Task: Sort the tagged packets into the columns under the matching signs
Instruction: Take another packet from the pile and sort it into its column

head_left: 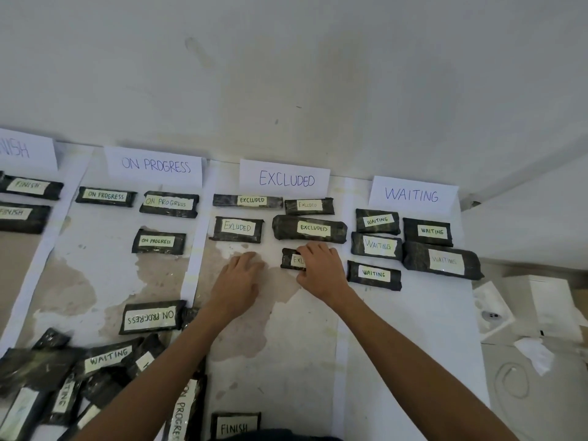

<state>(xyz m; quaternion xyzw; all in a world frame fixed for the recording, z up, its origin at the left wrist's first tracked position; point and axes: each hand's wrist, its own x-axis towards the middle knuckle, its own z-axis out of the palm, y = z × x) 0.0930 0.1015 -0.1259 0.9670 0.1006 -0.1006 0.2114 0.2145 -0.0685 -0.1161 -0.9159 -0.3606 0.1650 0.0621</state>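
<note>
Right hand: the right hand [321, 268] lies over a small packet [290, 258] tagged "EX…", fingers curled across its top, thumb at its near edge, gripping it
Left hand: the left hand [241, 275] rests flat on the floor just beside it, fingers loose, holding nothing
Packet's place: low in the third column, under the EXCLUDED sign [284, 178] and below the packets already laid there
Floor: the floor [286, 329] is white paint worn to tan patches; white strips [194, 249] split it into columns
Wall: a white wall [286, 74], stained, with the signs propped along its foot
Signs: four, with FINISH sign [22, 149] cut by the frame, ON PROGRESS sign [156, 165] and WAITING sign [412, 194]
EXCLUDED packets [310, 229]: four laid, five with the held one
WAITING packets [374, 274]: five
ON PROGRESS packets [158, 241]: three in rows, a fourth upside down nearer
FINISH packets [30, 186]: two in view
Unsorted: a heap [63, 377] lower left, number unclear; one loose FINISH packet [235, 426] at the bottom edge
Right side: a white box [541, 300], a socket block [491, 310], a coiled cable [512, 380] and a crumpled tissue [534, 354]
</note>
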